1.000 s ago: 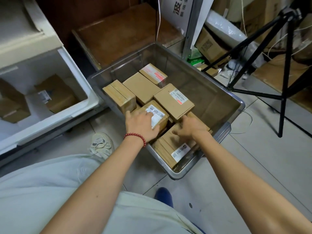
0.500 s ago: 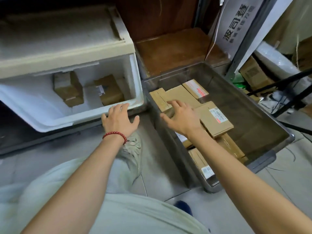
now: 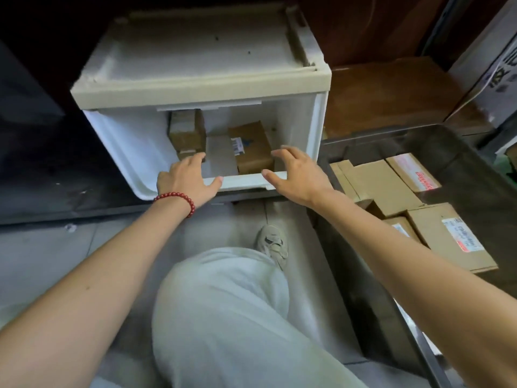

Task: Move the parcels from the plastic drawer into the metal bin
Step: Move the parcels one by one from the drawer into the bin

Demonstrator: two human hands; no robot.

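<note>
Now | right hand (image 3: 298, 175) has come off the metal bin (image 3: 458, 169) to the plastic drawer (image 3: 243, 182) front edge, near left hand (image 3: 186, 179); both hands' fingers spread, released, holding nothing | labelled parcel (image 3: 251, 147) and second parcel (image 3: 186, 133) lie inside drawer; moved parcels (image 3: 380, 183) in bin

We can read no word or number outright. The sign (image 3: 500, 71) at the top right bears large dark characters, blurred and cut by the frame edge. In the drawer (image 3: 243, 182), one parcel (image 3: 253, 147) carries a barcode label (image 3: 237, 144) beside a blue mark. In the bin (image 3: 349, 303), the near parcel (image 3: 447, 236) and the far parcel (image 3: 411, 170) show labels with red print, too smeared for us to read.
</note>
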